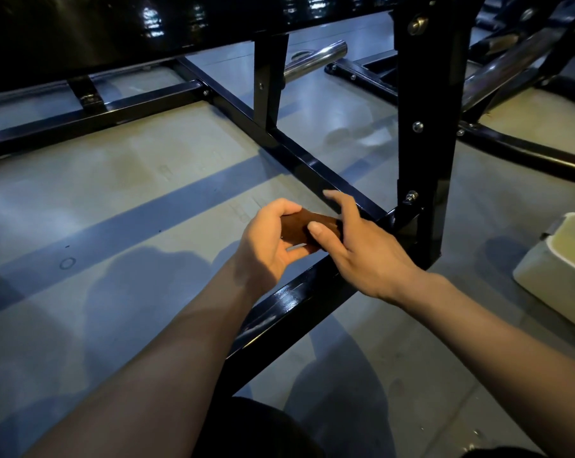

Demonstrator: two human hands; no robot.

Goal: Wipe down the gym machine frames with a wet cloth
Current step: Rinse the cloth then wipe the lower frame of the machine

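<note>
A black steel machine frame (299, 160) runs low across the floor, with an upright post (424, 127) at the right and a base rail (292, 302) passing under my wrists. A small folded brown cloth (299, 226) is held between both hands just above that rail. My left hand (268, 239) grips its left end with curled fingers. My right hand (362, 246) pinches its right end, thumb on top and index finger stretched forward. Much of the cloth is hidden by the fingers.
A white plastic tub (550, 269) stands on the floor at the right edge. A chrome bar (315, 59) sticks out behind the frame. More black frame parts (523, 150) lie at the upper right. The grey floor (114, 200) has a dark stripe.
</note>
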